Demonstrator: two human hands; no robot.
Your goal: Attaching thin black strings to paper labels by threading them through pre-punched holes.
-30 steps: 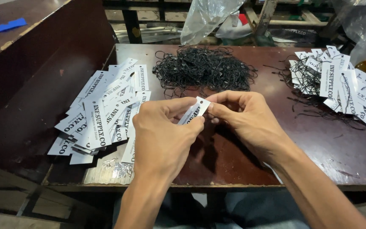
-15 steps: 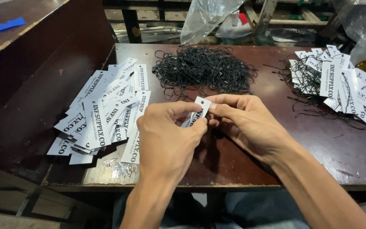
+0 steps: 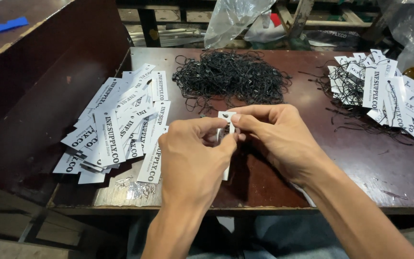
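— Above the table's (image 3: 312,192) near edge, between both hands: one white paper tag (image 3: 226,116), upright. Left hand (image 3: 192,158) pinching its edge, right hand (image 3: 274,139) pinching the top by the hole.
— Probably light, thin, easily creased. Best gripped at the edges. Black strings (image 3: 231,76) heaped behind, loose tags (image 3: 116,129) left.

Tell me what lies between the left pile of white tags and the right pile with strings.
In the head view: the heap of black strings, and nearer, both hands holding one white tag.
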